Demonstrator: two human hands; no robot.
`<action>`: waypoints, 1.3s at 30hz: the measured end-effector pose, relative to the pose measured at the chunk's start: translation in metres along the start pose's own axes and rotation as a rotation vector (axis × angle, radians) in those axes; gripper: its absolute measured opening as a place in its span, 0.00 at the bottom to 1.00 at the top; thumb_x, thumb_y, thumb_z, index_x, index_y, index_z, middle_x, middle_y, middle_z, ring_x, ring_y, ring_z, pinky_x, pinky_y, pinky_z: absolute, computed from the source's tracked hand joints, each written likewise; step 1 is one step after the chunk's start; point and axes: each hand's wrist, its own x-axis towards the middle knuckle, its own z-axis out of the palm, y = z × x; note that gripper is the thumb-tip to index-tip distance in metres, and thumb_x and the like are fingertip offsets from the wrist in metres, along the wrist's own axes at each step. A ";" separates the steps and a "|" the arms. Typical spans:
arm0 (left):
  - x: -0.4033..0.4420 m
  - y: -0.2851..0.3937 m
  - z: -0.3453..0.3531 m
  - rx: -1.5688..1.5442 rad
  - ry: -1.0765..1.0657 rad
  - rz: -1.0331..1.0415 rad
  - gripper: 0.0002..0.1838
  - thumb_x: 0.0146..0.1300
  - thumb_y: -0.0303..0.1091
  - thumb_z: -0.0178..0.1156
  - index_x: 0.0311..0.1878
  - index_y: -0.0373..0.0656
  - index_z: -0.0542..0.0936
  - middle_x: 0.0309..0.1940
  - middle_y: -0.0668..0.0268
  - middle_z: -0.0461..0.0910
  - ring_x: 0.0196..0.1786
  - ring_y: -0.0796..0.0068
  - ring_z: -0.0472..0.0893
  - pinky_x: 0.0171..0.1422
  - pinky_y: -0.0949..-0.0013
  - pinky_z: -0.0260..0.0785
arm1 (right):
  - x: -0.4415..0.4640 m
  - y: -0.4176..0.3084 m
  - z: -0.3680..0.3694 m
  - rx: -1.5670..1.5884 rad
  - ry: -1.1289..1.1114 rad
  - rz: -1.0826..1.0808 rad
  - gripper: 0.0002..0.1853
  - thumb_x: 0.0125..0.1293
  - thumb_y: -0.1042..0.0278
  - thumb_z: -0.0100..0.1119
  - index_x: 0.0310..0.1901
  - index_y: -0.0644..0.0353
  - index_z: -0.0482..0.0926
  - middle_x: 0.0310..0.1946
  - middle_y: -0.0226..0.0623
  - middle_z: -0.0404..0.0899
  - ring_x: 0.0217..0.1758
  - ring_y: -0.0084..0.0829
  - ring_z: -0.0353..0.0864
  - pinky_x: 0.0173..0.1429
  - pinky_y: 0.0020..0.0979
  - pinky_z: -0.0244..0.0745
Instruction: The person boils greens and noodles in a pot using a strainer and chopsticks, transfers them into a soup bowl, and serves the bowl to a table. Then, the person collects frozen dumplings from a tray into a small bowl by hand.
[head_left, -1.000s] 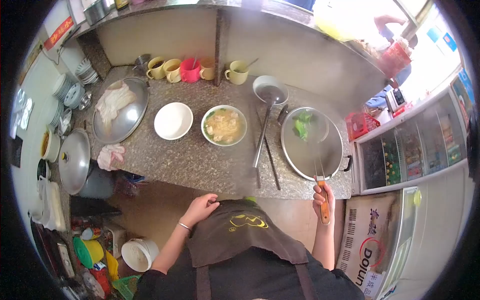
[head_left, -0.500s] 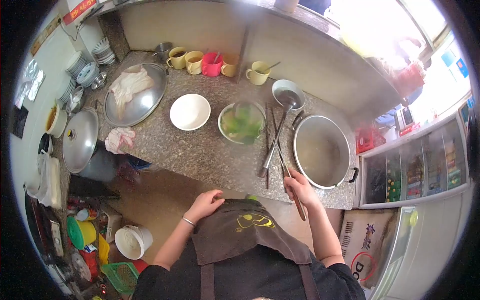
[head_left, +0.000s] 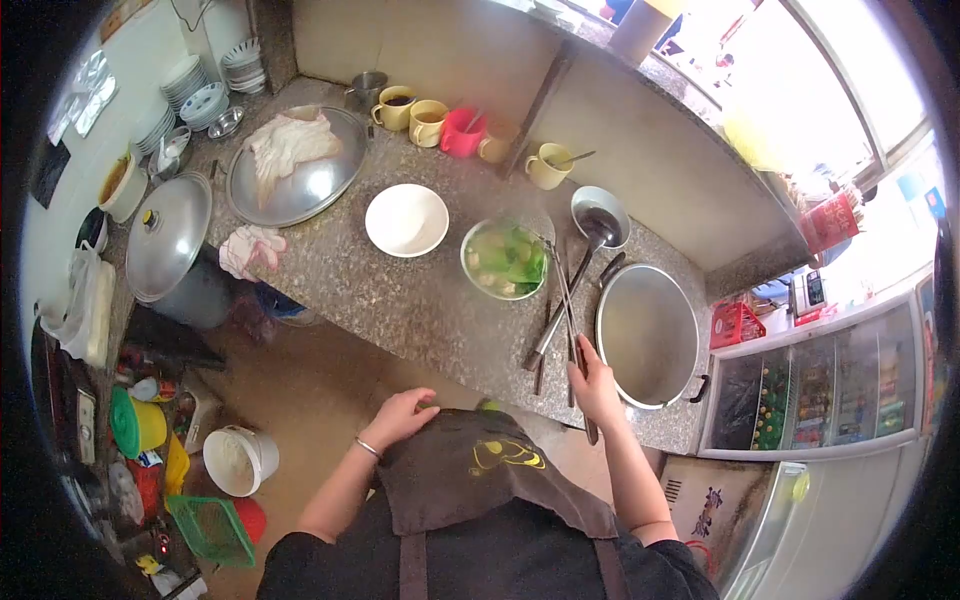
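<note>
My right hand (head_left: 597, 385) is closed on the wooden handle of a strainer (head_left: 567, 290), whose head end reaches the right rim of a soup bowl (head_left: 504, 260). Green leaves (head_left: 520, 258) lie on top of the soup. Just right of my hand stands a large metal pot (head_left: 648, 335) of cloudy liquid. A ladle (head_left: 597, 230) rests in a small metal bowl (head_left: 617, 203), its handle passing beside the strainer. Chopsticks lie near them, partly hidden. My left hand (head_left: 402, 414), fingers curled, is by the apron (head_left: 430, 470); whether it grips anything is hidden.
An empty white bowl (head_left: 406, 220) stands left of the soup. Several mugs (head_left: 428, 122) line the back wall. A large lid (head_left: 300, 180) bearing a cloth, and a pink-white cloth (head_left: 251, 251), lie at the left. A white bucket (head_left: 241, 462) stands on the floor.
The leaves have gone from the pot into the soup bowl. My right hand has swung left with the strainer, from over the pot to the bowl. The view has shifted.
</note>
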 end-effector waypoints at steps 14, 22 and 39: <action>0.017 0.029 -0.001 0.101 -0.095 -0.016 0.21 0.58 0.42 0.61 0.51 0.39 0.76 0.43 0.56 0.81 0.39 0.62 0.82 0.46 0.64 0.74 | -0.029 0.026 -0.001 0.081 0.198 -0.145 0.31 0.61 0.71 0.54 0.66 0.64 0.58 0.28 0.43 0.74 0.27 0.36 0.73 0.35 0.34 0.70; 0.043 0.047 0.027 0.117 -0.154 0.001 0.20 0.57 0.40 0.62 0.50 0.40 0.76 0.42 0.57 0.82 0.37 0.66 0.83 0.44 0.67 0.74 | -0.051 0.109 -0.037 0.828 0.384 0.308 0.29 0.66 0.73 0.49 0.68 0.58 0.57 0.27 0.25 0.69 0.19 0.15 0.65 0.22 0.19 0.61; 0.067 0.114 0.095 0.056 -0.036 -0.139 0.17 0.58 0.33 0.63 0.50 0.39 0.77 0.40 0.57 0.82 0.39 0.71 0.82 0.44 0.69 0.74 | 0.042 0.375 -0.060 0.174 0.396 0.847 0.17 0.58 0.61 0.52 0.41 0.68 0.75 0.36 0.53 0.79 0.39 0.45 0.80 0.45 0.40 0.73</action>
